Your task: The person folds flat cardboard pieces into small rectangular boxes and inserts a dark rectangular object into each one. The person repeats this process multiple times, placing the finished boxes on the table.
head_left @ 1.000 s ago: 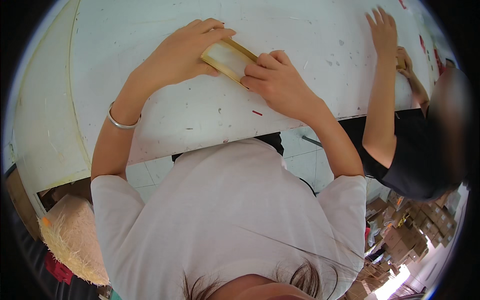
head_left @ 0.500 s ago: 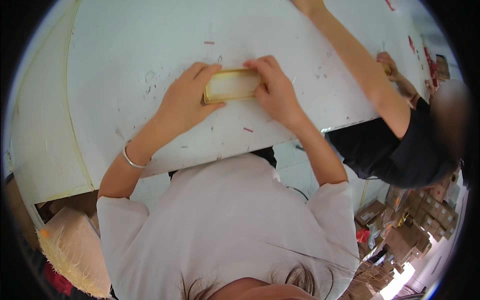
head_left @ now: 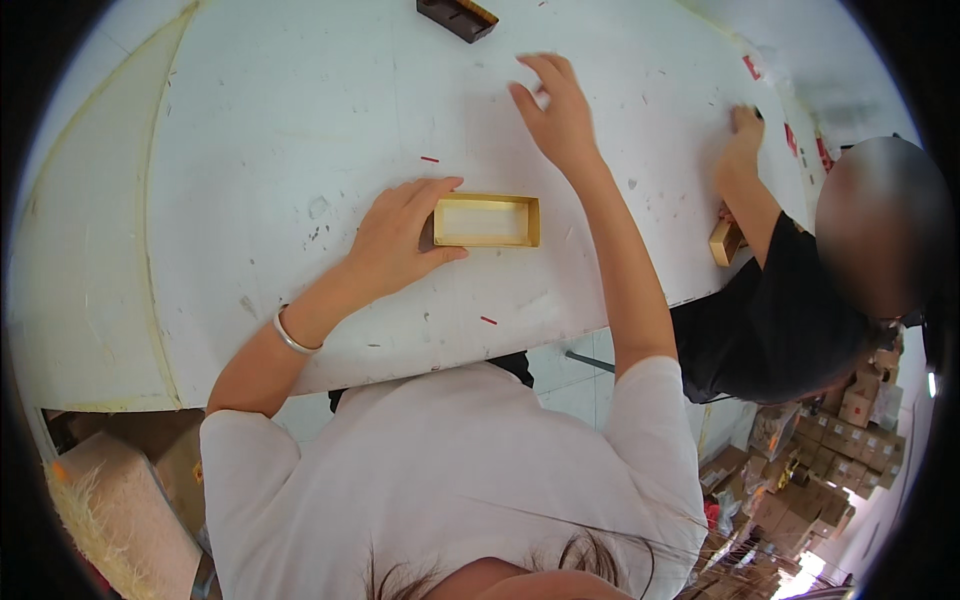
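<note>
A small rectangular gold box (head_left: 487, 243), open at the top with a pale inside, rests on the white table. Around its left end is my left hand (head_left: 405, 228), thumb on the near side and fingers on the far side. My right hand (head_left: 552, 105) is off the box, raised beyond it to the right with fingers apart and nothing in them. Ahead of that hand, at the far edge of view, lies a dark brown tray-like piece (head_left: 457, 18) with a gold-coloured edge.
To the right, a person in a black top (head_left: 770, 320) reaches over the table (head_left: 300, 120), with another gold box (head_left: 725, 242) near their arm. Small red strips (head_left: 488, 321) lie on the tabletop. Stacked cartons (head_left: 830, 450) stand on the floor at lower right.
My right hand has let go of the gold box and moved away from me. My left hand stays on the box. The dark brown piece has come into view; the other person's arm has drawn back rightward.
</note>
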`<state>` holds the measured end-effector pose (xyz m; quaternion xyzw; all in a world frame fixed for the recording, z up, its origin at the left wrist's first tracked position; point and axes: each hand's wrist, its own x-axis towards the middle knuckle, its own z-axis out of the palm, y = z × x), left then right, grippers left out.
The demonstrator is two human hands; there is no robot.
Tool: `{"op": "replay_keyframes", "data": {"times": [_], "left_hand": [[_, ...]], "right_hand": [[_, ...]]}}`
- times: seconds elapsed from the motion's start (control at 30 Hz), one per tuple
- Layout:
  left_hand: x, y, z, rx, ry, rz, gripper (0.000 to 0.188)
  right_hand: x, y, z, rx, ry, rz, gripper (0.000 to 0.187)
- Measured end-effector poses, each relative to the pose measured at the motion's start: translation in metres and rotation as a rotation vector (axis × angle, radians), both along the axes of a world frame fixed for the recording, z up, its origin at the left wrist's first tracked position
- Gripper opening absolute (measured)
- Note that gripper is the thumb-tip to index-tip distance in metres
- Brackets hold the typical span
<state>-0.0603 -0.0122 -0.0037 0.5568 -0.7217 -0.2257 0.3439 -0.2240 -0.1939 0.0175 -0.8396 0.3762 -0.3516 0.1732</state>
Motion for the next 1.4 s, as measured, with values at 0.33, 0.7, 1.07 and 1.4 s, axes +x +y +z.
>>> {"op": "replay_keyframes", "data": {"times": [0.33, 0.7, 1.07, 1.4], "left_hand": [[0.004, 0.000, -0.004, -0.022, 0.028, -0.007, 0.063], [-0.002, 0.001, -0.003, -0.093, -0.023, 0.023, 0.071], [-0.009, 0.002, 0.009, 0.063, 0.032, -0.123, 0.067], [0.005, -0.005, 0.019, 0.332, 0.183, -0.156, 0.072]], "right_hand": [[0.060, -0.063, -0.015, 0.131, -0.177, 0.017, 0.026], [-0.083, 0.090, 0.043, 0.782, -0.162, -0.123, 0.035], [-0.053, 0.120, 0.016, 0.336, 0.272, -0.130, 0.048], [-0.091, 0.128, 0.023, 0.244, 0.214, 0.407, 0.036]]}}
